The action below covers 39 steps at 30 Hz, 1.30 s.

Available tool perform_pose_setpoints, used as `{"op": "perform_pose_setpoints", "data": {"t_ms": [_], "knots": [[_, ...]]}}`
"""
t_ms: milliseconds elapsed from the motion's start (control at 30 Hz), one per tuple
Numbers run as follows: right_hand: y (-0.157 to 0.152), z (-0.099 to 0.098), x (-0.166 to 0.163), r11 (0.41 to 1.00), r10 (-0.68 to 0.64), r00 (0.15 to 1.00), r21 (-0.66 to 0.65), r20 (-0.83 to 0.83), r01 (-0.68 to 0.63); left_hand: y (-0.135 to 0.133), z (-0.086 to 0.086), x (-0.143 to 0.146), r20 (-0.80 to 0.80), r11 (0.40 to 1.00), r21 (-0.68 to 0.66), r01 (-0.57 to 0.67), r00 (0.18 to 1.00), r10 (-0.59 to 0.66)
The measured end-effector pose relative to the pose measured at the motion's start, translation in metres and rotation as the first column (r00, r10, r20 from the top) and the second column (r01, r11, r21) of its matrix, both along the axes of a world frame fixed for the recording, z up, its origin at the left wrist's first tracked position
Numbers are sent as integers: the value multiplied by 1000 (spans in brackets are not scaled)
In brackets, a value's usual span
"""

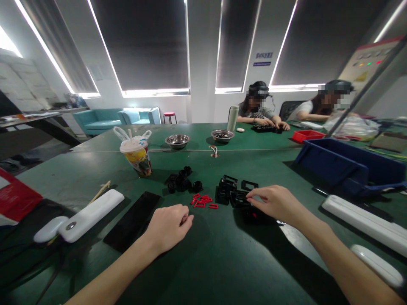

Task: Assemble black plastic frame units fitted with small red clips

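My left hand (pixel 170 227) rests on the green table, its fingers curled under and its thumb pointing right. Nothing shows in it. Beyond it lie several small red plastic rings (pixel 201 200), long and narrow. My right hand (pixel 276 204) reaches over a cluster of black plastic frames (pixel 225 188), with thumb and fingers pinched together at the edge of one black frame (pixel 240 198). Under this hand a dark piece with a red spot (pixel 254 215) is partly hidden. To the left sits a pile of black round parts (pixel 182 181).
A black phone (pixel 133 218) and a white device (pixel 92 215) lie left, before a drink cup (pixel 137 156). Two metal bowls (pixel 177 141) stand farther back. At right are a blue bin (pixel 349 167) and a long white bar (pixel 365 222). Two people sit across the table.
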State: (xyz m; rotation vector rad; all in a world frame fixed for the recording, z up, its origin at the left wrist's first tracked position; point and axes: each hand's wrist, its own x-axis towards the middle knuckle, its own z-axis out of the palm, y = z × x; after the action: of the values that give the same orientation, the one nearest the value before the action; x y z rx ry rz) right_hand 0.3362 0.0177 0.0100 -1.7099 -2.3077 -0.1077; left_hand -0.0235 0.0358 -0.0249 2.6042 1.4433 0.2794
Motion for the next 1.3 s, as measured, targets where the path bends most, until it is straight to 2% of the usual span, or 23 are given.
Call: {"op": "perform_pose_setpoints", "data": {"t_ms": [567, 1300], "knots": [[6, -7, 4, 999, -3, 1000, -52, -13, 3, 0, -1, -1, 14, 1000, -15, 4, 1000, -4], [5, -5, 1, 995, -26, 999, -94, 24, 28, 0, -1, -2, 9, 1000, -5, 20, 1000, -20]]}}
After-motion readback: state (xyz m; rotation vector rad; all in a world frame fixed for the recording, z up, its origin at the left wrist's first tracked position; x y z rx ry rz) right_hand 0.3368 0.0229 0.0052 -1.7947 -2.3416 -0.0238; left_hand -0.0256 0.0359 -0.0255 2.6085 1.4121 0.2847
